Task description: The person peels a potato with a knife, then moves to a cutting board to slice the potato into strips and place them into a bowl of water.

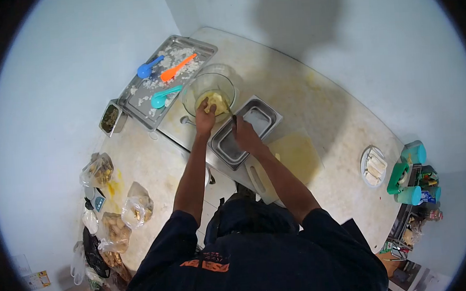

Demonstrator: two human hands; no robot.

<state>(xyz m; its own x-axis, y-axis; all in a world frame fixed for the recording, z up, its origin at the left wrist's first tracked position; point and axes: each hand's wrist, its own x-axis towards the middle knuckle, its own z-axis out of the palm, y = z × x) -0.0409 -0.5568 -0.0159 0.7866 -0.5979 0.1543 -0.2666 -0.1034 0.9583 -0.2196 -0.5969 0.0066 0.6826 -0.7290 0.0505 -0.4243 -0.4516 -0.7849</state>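
Over the clear glass bowl (187, 93), my left hand (205, 119) has its fingers curled at a pale yellow piece of food (218, 98). More yellow food lies in the bowl below, though the fingers hide part of it. My right hand (247, 136) grips a knife (235, 119) by its dark handle, the blade angled into the bowl close to that piece. Under my right hand sits a rectangular metal pan (257, 103), inner surface bare where it shows. A cutting board (298, 158) with a small pale bit on it lies beneath my right forearm.
Left of the bowl, a metal tray (131, 106) holds white scraps plus a blue scoop (145, 70), an orange one (171, 73) and a teal one (159, 100). A small metal container (111, 119) stands beside it. Bagged food lines the left edge; a plate (364, 165) of white pieces sits right.
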